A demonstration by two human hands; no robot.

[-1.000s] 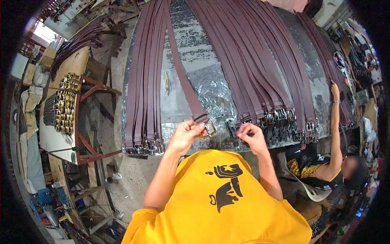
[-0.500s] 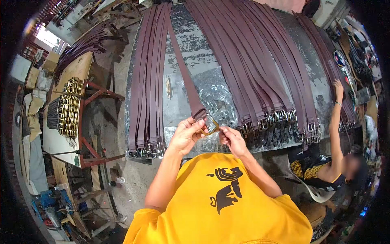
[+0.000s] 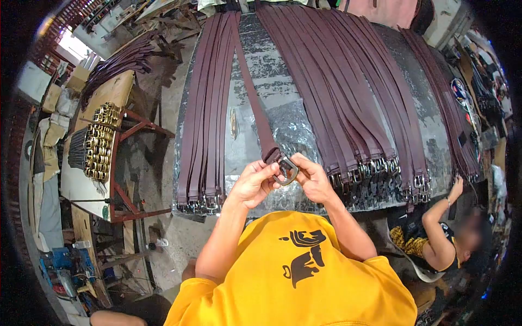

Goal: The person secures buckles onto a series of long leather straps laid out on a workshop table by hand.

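Note:
A dark brown belt [image 3: 254, 98] stretches from the far edge of the table towards me, its buckle [image 3: 286, 173] raised between my hands. My left hand [image 3: 254, 182] pinches the belt's end just beside the buckle. The fingers of my right hand [image 3: 312, 178] are closed on the buckle's right side. Beneath them, clear plastic [image 3: 293, 127] lies crumpled on the table. More brown belts [image 3: 204, 103] lie in a row to the left, and a broad row of belts [image 3: 337, 98] lies to the right, buckles at the near edge.
A side table [image 3: 73, 182] on the left carries stacked brass-coloured buckles [image 3: 101, 144]. At the right, a co-worker [image 3: 440, 239] sits by the table with a hand near another bundle of belts [image 3: 437, 92]. A bare limb [image 3: 117, 318] shows at the bottom left.
My right hand has come in onto the buckle, which has turned and now looks darker. The co-worker's hand has dropped towards the near ends of the belts. A limb has appeared at bottom left.

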